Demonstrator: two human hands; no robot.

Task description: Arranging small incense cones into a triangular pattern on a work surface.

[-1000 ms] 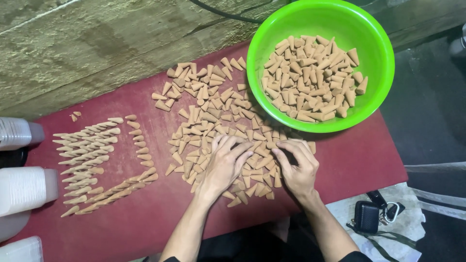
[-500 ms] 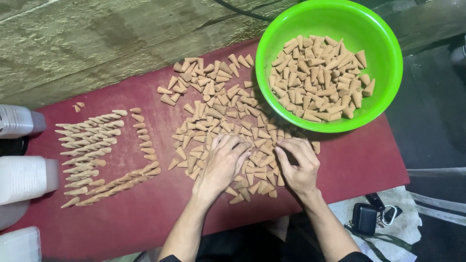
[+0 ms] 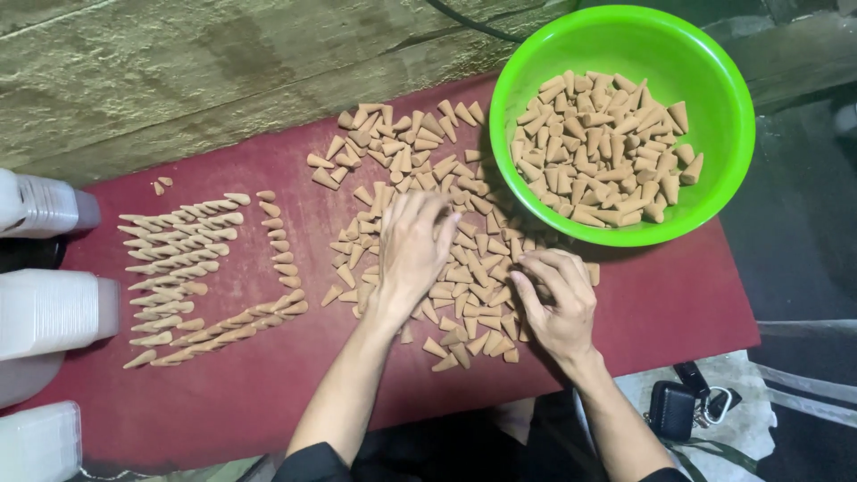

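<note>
I see my left hand (image 3: 412,254) lying flat, fingers spread, pressed on the loose heap of tan cones (image 3: 420,170) scattered over the red board (image 3: 678,303); most of the heap fans out from it toward twelve o'clock. My right hand (image 3: 558,303) sits at its three o'clock, fingers curled and pinching at cones beneath them, though I cannot tell how many. The green bowl (image 3: 714,192), holding more cones, stands at one o'clock. Rows of lined-up cones (image 3: 178,259) lie at nine o'clock, white plastic containers (image 3: 45,308) beyond.
</note>
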